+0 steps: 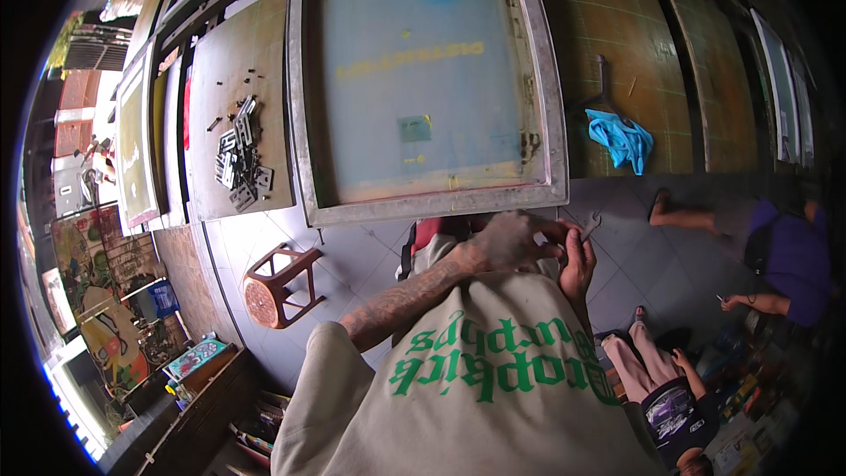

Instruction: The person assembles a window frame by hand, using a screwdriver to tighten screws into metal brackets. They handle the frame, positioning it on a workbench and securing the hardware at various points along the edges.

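In front of my chest my two hands meet, just below the near edge of a large screen-printing frame (432,209). My right hand (575,266) is closed around a small metal wrench (592,226), whose open jaw sticks out beyond the fingers. My left hand (511,242) reaches across from the left, its fingers curled and their tips touching or very near the right hand's fingers. It is partly blurred, and whatever may be between its fingertips is hidden. The frame has a grey rim and a bluish mesh with faint yellow marks.
Left of the frame, metal brackets (238,154) and several small bolts lie on a board (269,44). A blue cloth (620,137) and a dark three-armed tool (602,84) lie to the right. A brown stool (280,286) stands on the tiled floor; two people (674,405) sit at right.
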The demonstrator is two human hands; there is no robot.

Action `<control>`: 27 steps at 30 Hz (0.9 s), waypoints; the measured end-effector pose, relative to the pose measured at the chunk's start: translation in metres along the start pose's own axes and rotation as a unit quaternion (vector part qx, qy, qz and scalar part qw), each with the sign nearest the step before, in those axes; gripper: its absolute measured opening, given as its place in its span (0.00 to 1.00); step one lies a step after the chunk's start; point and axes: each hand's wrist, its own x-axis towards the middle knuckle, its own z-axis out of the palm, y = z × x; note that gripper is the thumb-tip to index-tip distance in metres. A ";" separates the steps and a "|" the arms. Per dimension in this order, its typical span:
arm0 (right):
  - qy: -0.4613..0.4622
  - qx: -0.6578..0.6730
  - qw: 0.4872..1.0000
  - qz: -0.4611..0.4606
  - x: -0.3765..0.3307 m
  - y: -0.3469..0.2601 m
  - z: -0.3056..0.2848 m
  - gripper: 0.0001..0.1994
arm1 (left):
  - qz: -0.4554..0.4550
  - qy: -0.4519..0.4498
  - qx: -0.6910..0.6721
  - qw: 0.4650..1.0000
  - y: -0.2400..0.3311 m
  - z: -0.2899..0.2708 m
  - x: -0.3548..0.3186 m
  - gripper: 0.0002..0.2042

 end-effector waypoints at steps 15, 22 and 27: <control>-0.090 -0.323 0.939 -0.074 0.058 -0.014 0.036 0.10 | 0.011 0.176 0.517 0.837 -0.096 -0.217 -0.034 0.11; -0.050 -0.301 0.940 -0.156 0.060 0.014 0.041 0.08 | 0.111 0.074 0.563 0.815 -0.108 -0.236 -0.021 0.08; -0.027 -0.319 0.931 -0.176 0.059 0.012 0.050 0.07 | 0.116 0.016 0.602 0.790 -0.109 -0.241 -0.017 0.08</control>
